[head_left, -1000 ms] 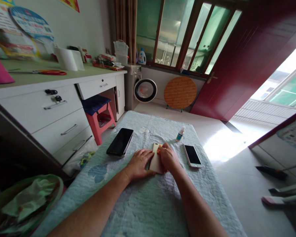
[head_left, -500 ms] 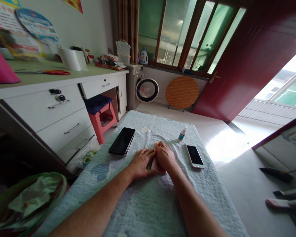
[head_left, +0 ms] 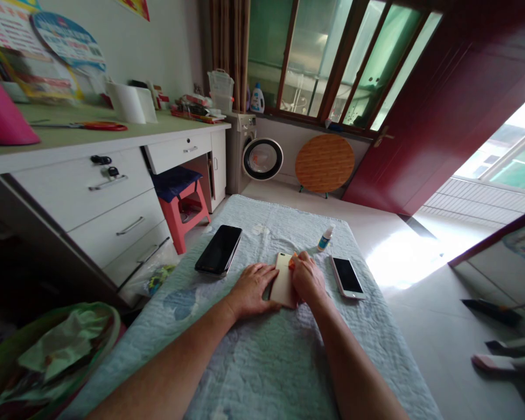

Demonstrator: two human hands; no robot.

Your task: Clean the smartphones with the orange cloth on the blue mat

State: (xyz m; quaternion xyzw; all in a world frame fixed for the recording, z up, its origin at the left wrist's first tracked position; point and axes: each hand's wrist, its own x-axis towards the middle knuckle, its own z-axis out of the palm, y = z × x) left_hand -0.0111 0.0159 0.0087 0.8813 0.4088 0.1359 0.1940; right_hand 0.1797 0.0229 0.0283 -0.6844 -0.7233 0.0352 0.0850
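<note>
A gold smartphone (head_left: 282, 287) lies back side up on the quilted cloth in front of me. My left hand (head_left: 254, 287) grips it along its left edge, fingers at the upper side and thumb at the lower corner. My right hand (head_left: 308, 277) is closed on an orange cloth (head_left: 293, 261), pressed at the phone's right edge; most of the cloth is hidden under the fingers. Right of that hand stands a small spray bottle (head_left: 326, 238) with a blue label. A white phone with a dark screen (head_left: 347, 276) lies beside it. Left of my hands rests a larger black device (head_left: 219, 249).
A pale blue quilt (head_left: 262, 361) covers the table. At left are a desk with drawers (head_left: 109, 204), a pink stool (head_left: 179, 213) and a green bin (head_left: 114, 318). Farther back are an open washing machine door (head_left: 262, 158), a round wooden tabletop (head_left: 324, 163) and a red door (head_left: 402, 128).
My right hand has slid right with the orange cloth, from over the phone to its right edge, uncovering the gold back. My left hand keeps its hold on the left edge.
</note>
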